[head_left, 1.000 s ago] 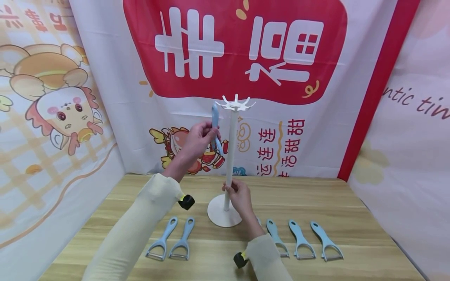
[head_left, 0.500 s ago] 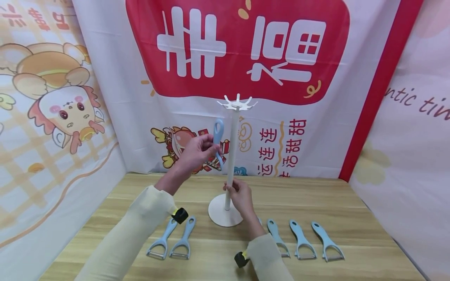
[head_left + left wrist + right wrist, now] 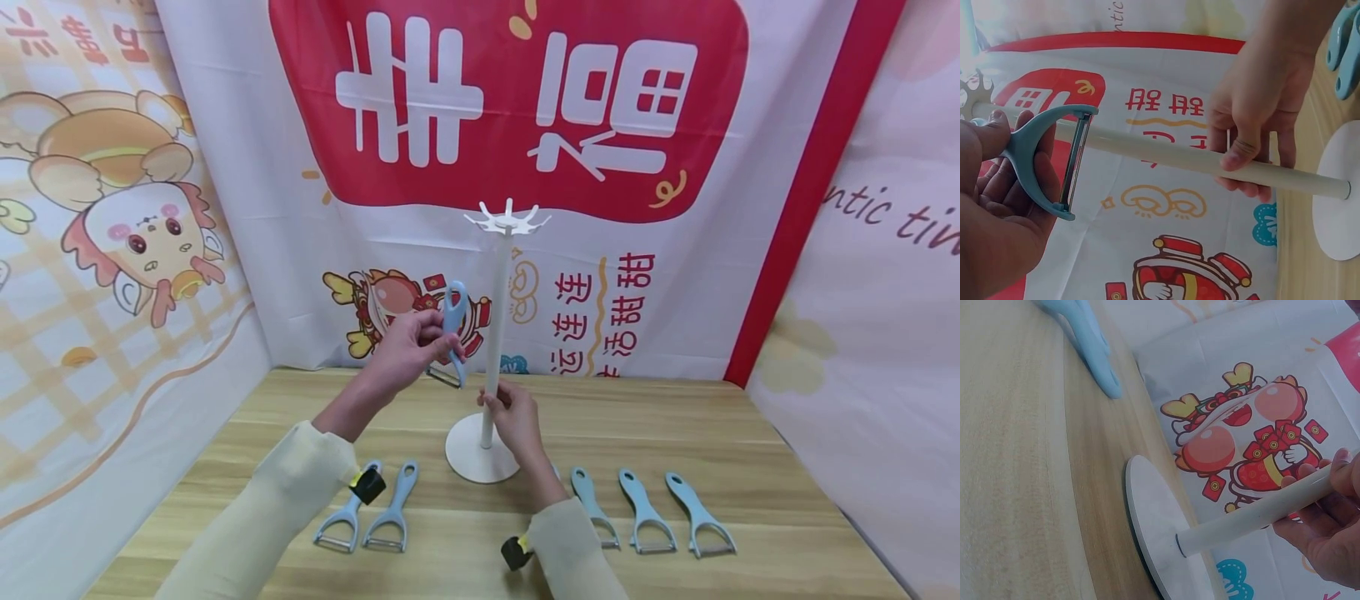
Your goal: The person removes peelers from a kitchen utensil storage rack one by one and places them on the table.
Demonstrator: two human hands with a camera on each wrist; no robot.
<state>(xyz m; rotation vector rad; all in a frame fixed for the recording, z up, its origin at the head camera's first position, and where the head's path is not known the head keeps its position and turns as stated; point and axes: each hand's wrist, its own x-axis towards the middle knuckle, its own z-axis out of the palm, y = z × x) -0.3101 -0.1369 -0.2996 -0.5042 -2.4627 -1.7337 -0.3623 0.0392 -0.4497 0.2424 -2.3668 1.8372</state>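
My left hand grips a light blue Y-shaped peeler, its ringed handle end up and its blade low, left of a white stand's pole. In the left wrist view the peeler shows its curved fork and metal blade. The white stand is upright on a round base, with a crown of prongs on top that carry nothing. Low on the pole, the fingers and thumb of my right hand curl round it. The right wrist view shows this hand above the base.
Two blue peelers lie on the wooden table left of the base, one partly behind the left wrist camera. Several more, among them an outer peeler, lie to the right. A printed cloth hangs behind.
My left hand has come down and a little left with the peeler, from beside the prongs to mid-pole height. The right hand stays on the pole.
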